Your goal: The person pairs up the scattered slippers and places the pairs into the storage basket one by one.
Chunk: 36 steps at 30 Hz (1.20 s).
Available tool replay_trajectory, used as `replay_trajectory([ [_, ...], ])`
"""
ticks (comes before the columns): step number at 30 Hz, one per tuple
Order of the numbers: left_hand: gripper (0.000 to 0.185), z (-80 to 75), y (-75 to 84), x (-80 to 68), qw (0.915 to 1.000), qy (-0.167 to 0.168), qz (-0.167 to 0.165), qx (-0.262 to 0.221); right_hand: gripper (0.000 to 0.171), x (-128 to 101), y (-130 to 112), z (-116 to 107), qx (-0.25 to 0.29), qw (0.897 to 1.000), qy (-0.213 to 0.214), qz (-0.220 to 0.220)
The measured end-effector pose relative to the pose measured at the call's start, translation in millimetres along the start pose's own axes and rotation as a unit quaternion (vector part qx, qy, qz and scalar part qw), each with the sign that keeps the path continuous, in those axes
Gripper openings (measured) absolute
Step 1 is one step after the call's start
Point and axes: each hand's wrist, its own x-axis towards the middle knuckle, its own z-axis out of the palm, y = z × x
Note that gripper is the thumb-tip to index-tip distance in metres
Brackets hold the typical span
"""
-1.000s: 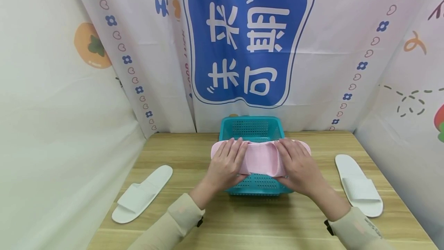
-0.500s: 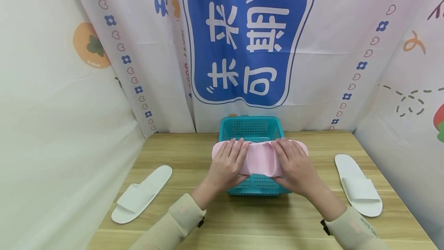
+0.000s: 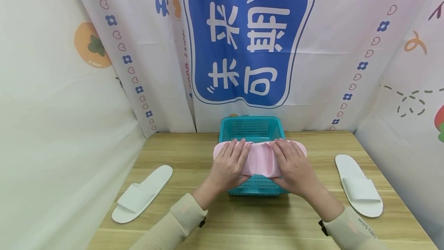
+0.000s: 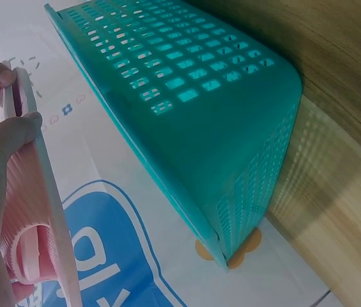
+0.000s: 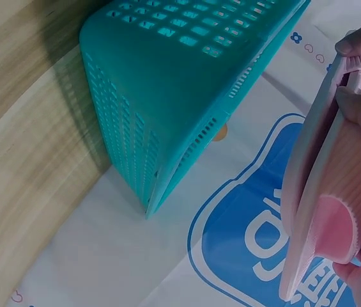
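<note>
Both hands edge closer together: head view shows left hand (image 3: 227, 165) and right hand (image 3: 295, 167) gripping pink slippers (image 3: 261, 158) above the teal basket (image 3: 254, 126). Wrist views show fingers (image 4: 14, 131) pinching the stacked soles (image 5: 324, 185).

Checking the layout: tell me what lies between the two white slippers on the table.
In the head view, between the left white slipper and right white slipper stands the teal basket, with both hands holding pink slippers above it.

Left hand (image 4: 1, 166): grip on the edge of the pink slippers (image 4: 36, 211), thumb curled over.
Basket (image 4: 218, 128): teal, perforated, standing on the wooden worktop (image 4: 333, 96), just beside the slippers.
Backdrop (image 4: 122, 236): white with blue print.
</note>
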Motion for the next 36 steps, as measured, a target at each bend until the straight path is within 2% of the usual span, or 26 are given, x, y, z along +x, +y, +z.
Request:
replay_trajectory([
  [11, 0.092, 1.1, 0.3, 1.1, 1.0000, -0.002, 0.003, 0.004, 0.108, 3.0, -3.2, 2.5, 0.000, 1.000, 0.017, -0.006],
  [21, 0.090, 1.1, 1.2, 3.1, 0.9999, 0.009, 0.007, 0.010, 0.106, 6.1, -6.4, 4.4, -0.010, 1.000, 0.022, -0.011],
  [28, 0.091, 0.2, 3.0, 3.7, 0.9999, -0.005, 0.007, 0.006, 0.104, 7.2, -8.1, 5.9, -0.020, 1.000, 0.016, -0.016],
  [36, 0.093, 0.2, 4.2, 3.8, 0.9998, -0.006, 0.007, 0.017, 0.104, 7.0, -8.8, 8.8, -0.019, 0.999, 0.028, -0.019],
])
